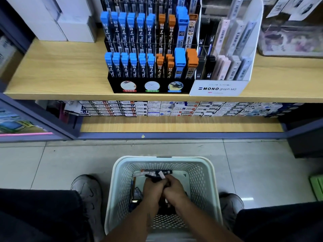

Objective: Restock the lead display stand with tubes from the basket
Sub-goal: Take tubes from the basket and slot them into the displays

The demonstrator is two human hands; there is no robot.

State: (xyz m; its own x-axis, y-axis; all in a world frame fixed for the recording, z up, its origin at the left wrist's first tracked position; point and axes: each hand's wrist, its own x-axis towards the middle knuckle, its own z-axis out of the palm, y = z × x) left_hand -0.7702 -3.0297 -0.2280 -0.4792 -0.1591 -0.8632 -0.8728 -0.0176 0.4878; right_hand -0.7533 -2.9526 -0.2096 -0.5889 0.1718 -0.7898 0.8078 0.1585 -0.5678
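Note:
A pale perforated basket [206, 173] stands on the floor between my feet. Both hands are down inside it, pressed together. My left hand [153, 188] and my right hand [174, 187] curl around a bunch of dark lead tubes [157, 174] whose ends stick out past my fingers. More tubes [138, 191] lie on the basket's bottom. On the wooden shelf above stands the black lead display stand [150, 85], its rows filled with blue-capped and orange-capped tubes.
A white MONO graph display box [216, 88] sits right of the stand. White boxes [52, 20] stand at the shelf's back left. Stacked small cartons [157, 109] fill the lower shelf. My shoes [87, 189] flank the basket on the tiled floor.

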